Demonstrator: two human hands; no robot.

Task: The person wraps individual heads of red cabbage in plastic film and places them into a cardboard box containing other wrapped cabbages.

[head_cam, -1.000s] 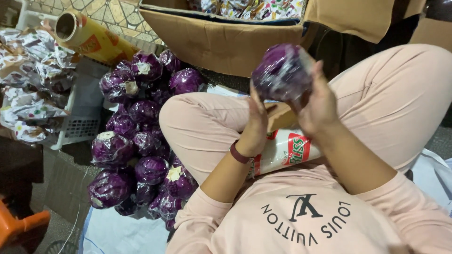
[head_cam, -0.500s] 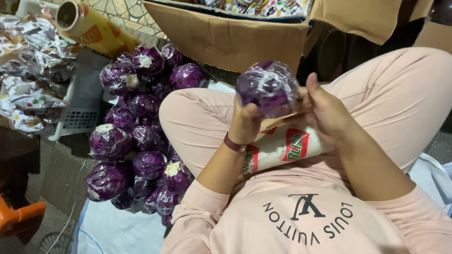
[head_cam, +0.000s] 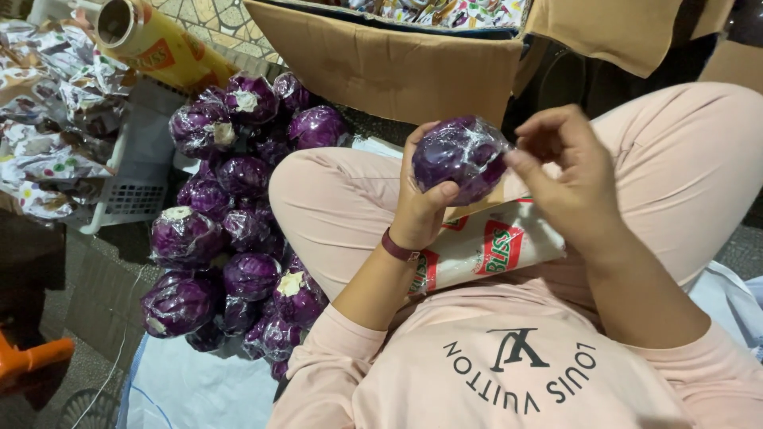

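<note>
Nearest us, the roll of cling film (head_cam: 485,246) lies across the lap. Our left hand (head_cam: 421,208) grips the wrapped red cabbage (head_cam: 459,156), now lowered from a second ago; right hand (head_cam: 568,171) pinches film at its side. Beyond, wrapped cabbages (head_cam: 230,230) and cardboard box (head_cam: 389,63).

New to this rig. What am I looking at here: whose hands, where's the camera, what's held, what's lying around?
There is no machine: a person sits cross-legged, and one head-worn camera looks down at their own lap. The left hand grips a red cabbage wrapped in clear film. The right hand pinches the film at the cabbage's right side with its fingers. A roll of cling film in a printed sleeve lies across the lap. To the person's left is a pile of wrapped red cabbages. Beyond it stand a white basket with crumpled wrappers and an open cardboard box.
</note>
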